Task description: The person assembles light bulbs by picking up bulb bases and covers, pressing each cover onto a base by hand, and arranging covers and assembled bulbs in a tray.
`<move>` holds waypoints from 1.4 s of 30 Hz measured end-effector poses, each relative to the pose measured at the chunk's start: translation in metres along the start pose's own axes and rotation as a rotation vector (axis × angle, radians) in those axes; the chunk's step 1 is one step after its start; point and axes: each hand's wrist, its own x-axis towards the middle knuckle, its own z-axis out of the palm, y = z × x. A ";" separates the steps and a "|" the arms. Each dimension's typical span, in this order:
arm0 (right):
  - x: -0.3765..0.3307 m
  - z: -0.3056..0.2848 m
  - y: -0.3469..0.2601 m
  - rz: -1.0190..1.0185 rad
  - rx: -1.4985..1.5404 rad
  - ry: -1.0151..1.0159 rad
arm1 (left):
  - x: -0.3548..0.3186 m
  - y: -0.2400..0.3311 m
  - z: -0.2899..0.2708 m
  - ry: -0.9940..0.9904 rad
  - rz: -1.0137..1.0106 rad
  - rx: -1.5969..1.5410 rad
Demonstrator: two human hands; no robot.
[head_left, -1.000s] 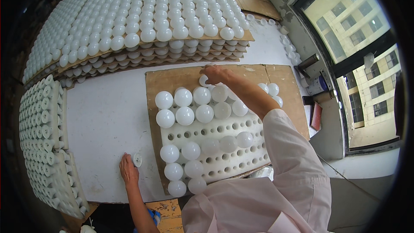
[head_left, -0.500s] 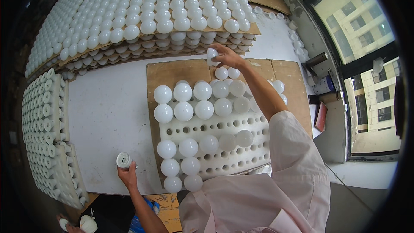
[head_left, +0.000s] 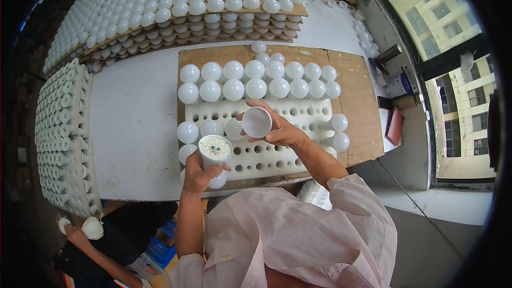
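Observation:
My left hand (head_left: 197,175) is closed around an LED bulb base (head_left: 216,149), a white cup-shaped body whose round board with small yellowish chips faces up. Just to its right and slightly farther off, my right hand (head_left: 284,129) grips a white bulb cover (head_left: 256,122) with its open side turned towards me. Cover and base are apart. Beneath both hands lies a white foam tray (head_left: 290,152) with rows of holes. Finished-looking round white bulbs (head_left: 233,90) stand in two rows along its far side, and several more sit at its left, partly hidden by my left hand.
The tray rests on a cardboard sheet (head_left: 354,96) on a white table (head_left: 133,122). Stacked cardboard layers of white domes (head_left: 160,16) fill the far left. Foam trays of bulb bases (head_left: 64,122) stand at the left edge. Another person's hand (head_left: 77,233) shows lower left.
My right hand has come back from the far edge of the cardboard with the bulb cover. My left hand has moved right and away from me with the base, so both are now close together.

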 end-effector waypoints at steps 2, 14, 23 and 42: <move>-0.016 0.023 -0.002 0.038 0.008 0.069 | -0.003 0.001 0.017 -0.056 -0.018 0.035; -0.060 0.041 -0.003 -0.091 -0.773 0.110 | -0.027 -0.004 0.051 -0.129 -0.110 0.184; -0.062 0.045 0.001 -0.111 -0.890 0.035 | -0.033 -0.006 0.061 -0.143 -0.096 0.258; -0.074 0.073 0.012 -0.051 -1.317 -0.161 | -0.044 -0.013 0.072 -0.103 -0.214 0.463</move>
